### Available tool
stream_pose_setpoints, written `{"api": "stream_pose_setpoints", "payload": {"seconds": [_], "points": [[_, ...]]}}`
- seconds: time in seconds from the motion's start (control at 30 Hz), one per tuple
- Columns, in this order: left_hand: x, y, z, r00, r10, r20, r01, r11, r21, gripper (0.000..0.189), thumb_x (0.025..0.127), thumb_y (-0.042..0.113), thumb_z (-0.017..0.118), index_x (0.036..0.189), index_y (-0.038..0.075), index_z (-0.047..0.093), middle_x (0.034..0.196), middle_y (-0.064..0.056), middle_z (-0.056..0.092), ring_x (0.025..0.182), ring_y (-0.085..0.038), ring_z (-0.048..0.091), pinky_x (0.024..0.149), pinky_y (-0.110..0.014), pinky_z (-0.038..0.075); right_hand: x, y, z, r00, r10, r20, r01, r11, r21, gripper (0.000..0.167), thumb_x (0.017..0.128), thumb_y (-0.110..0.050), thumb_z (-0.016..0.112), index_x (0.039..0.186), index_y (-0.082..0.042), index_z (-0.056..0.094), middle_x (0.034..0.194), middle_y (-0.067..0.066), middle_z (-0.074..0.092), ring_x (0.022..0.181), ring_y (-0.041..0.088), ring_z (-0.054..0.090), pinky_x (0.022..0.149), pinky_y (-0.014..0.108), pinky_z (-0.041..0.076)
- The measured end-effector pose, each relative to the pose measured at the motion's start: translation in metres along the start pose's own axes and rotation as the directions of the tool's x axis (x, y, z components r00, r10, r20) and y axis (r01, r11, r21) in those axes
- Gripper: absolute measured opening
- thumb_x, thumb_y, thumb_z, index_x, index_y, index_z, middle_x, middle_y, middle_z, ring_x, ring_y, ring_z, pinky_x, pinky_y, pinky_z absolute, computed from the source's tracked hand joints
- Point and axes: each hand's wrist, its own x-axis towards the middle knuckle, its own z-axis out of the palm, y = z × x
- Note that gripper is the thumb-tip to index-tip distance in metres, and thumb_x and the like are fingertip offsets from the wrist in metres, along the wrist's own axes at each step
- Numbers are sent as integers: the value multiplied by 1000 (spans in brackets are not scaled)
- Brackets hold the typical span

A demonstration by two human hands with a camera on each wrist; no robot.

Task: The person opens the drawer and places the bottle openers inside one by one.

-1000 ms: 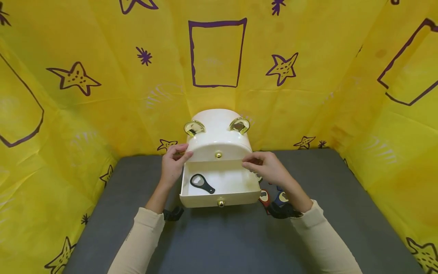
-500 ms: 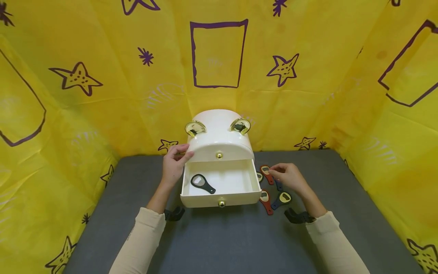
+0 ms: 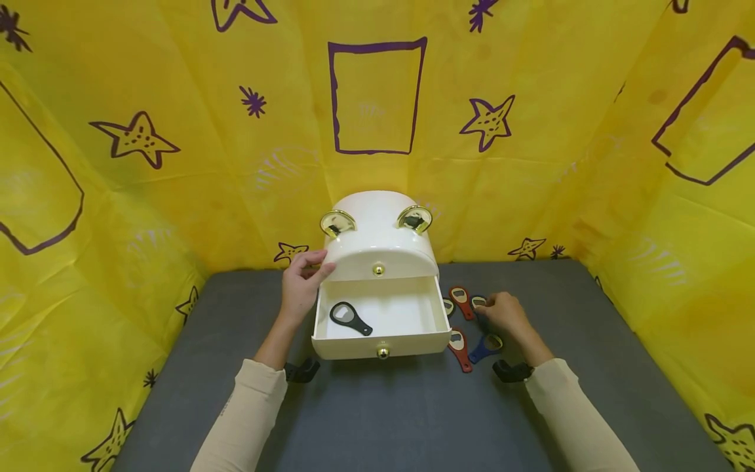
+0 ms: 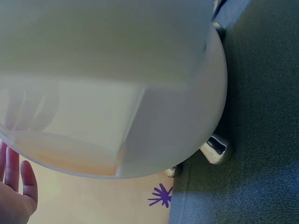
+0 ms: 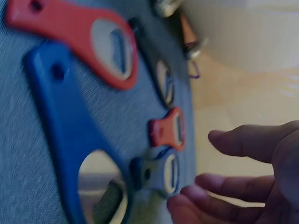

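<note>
A white rounded drawer box (image 3: 377, 226) with gold ears stands at the back, its lower drawer (image 3: 354, 347) pulled out. Inside that drawer lies a black bottle opener (image 3: 357, 323). My left hand (image 3: 297, 288) touches the box's left front edge, its fingers fairly straight. To the right of the drawer, my right hand (image 3: 510, 314) reaches over a blue bottle opener (image 5: 161, 170), thumb and fingers spread, fingertips close to it. Around it lie a red bottle opener (image 3: 461, 301), a dark one (image 3: 449, 307), a lower red one (image 3: 459, 351) and a lower blue one (image 3: 485, 347).
The dark grey tabletop (image 3: 389, 419) holds everything. Yellow cloth walls (image 3: 236, 183) with purple drawings enclose it at the back and sides. The box stands on short metallic feet (image 4: 215, 149), seen in the left wrist view.
My right hand has left the drawer's right side, moved right past the far red bottle opener, then slightly down to the blue one. My left hand stays at the box's edge.
</note>
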Motion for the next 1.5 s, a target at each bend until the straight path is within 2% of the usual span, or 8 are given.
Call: {"api": "stream_pose_setpoints", "payload": {"seconds": [0.1,0.17,0.3,0.4,0.6,0.9,1.17,1.5], "points": [[0,1,0,1000,5,0,-5,1000,7,28,83,-3,73,105,-16,65,115,-30,59,79,2,56,71,-11,48,2,4,3,998,55,10,-54,997,-57,43,86,-24,70,54,-9,46,54,0,39,54,19,40,52,31,34],[0,1,-1,1000,3,0,-3,1000,10,28,82,-3,73,106,-16,65,115,-30,59,78,1,56,71,-12,48,3,7,5,998,65,8,-64,992,-104,39,84,-24,72,56,-6,50,58,7,50,58,26,50,55,38,42],[1,2,-1,1000,-3,4,3,1000,15,29,83,-2,73,107,-15,65,115,-30,59,78,0,56,71,-12,49,5,10,9,997,81,4,-79,982,-171,37,82,-27,74,81,9,65,90,30,67,82,46,63,73,54,50],[1,2,-1,1000,-4,6,4,1000,22,29,83,-1,74,107,-15,65,115,-29,59,79,0,56,72,-12,49,7,11,11,996,92,8,-89,978,-191,43,82,-28,74,93,12,66,101,34,66,89,49,62,78,56,51],[2,1,-1,1000,-6,6,6,1000,29,29,83,0,74,107,-14,65,116,-28,60,79,-2,57,73,-13,50,9,7,16,996,87,-33,-91,979,-180,42,79,-26,77,91,13,65,97,34,67,85,48,63,76,56,51],[1,-3,-1,1000,-19,14,18,999,27,30,83,0,74,108,-14,65,116,-28,59,78,-2,57,72,-11,49,11,8,22,996,53,-77,-64,987,-150,20,76,-10,70,75,8,64,84,29,67,79,47,63,75,57,50],[0,-3,0,1000,-6,8,6,1000,9,29,83,-3,73,108,-15,65,115,-29,59,81,2,56,72,-10,48,12,10,23,992,57,-112,-71,988,-133,20,74,-8,69,77,11,64,88,33,66,85,51,62,78,59,50],[0,0,1,1000,4,0,-4,1000,26,29,82,-2,73,107,-15,65,114,-29,60,76,2,55,70,-9,47,13,11,22,989,67,-131,-80,992,-93,14,72,-5,66,67,6,60,81,29,66,85,50,62,79,60,49]]}}
